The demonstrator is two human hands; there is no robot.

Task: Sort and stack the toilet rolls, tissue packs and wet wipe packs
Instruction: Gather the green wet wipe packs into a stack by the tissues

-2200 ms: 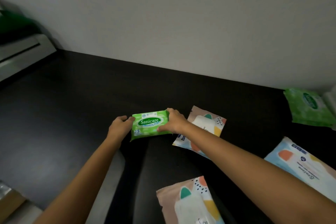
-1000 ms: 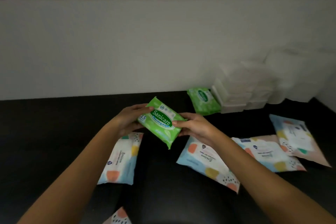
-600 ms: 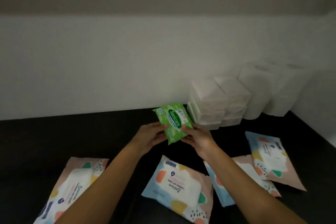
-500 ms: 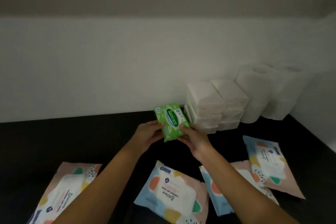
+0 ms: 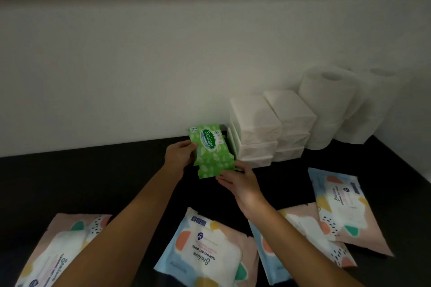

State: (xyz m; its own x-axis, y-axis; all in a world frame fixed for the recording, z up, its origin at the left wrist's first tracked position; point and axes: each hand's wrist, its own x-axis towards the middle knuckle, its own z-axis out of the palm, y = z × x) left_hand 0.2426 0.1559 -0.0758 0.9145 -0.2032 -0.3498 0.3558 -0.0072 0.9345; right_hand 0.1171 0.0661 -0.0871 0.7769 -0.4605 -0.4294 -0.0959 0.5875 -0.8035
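Note:
A small green Sanicare wet wipe pack (image 5: 211,149) is held just left of two stacks of white tissue packs (image 5: 255,123), close to the wall. The edge of a second green pack seems to show under it. My left hand (image 5: 180,156) grips its left edge. My right hand (image 5: 242,185) pinches its near end. Two stacks of white toilet rolls (image 5: 326,100) stand right of the tissue stacks, in the corner. Several large pastel wet wipe packs lie flat on the near counter, one in the middle (image 5: 205,249), one at the right (image 5: 338,205), one at the left (image 5: 53,247).
The black counter (image 5: 93,182) runs along a white wall (image 5: 140,77) and ends at a side wall on the right. Another pastel pack (image 5: 303,235) lies partly under my right forearm and under the right-hand pack.
Both hands lifted the green pack off the counter, carried it to the right and back toward the wall, turned it lengthwise, and brought it down beside the tissue stacks.

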